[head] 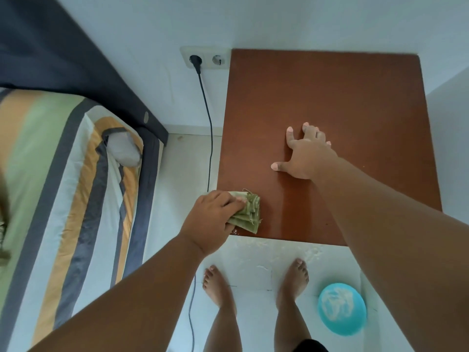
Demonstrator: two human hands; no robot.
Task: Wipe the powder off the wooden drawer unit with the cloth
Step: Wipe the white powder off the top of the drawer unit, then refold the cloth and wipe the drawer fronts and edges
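Note:
The wooden drawer unit [330,92] shows its reddish-brown top from above, set against the white wall. My left hand [210,219] grips a folded green cloth [247,212] and presses it on the top's near left corner. A few white powder specks [234,232] lie at that corner's edge. My right hand [304,153] rests flat on the middle of the top with fingers spread, holding nothing.
White powder [266,252] is scattered on the floor in front of the unit, by my bare feet. A blue bowl [341,308] dusted with powder sits on the floor at right. A bed [63,174] with striped sheets stands left. A black cable [208,128] hangs from the wall socket.

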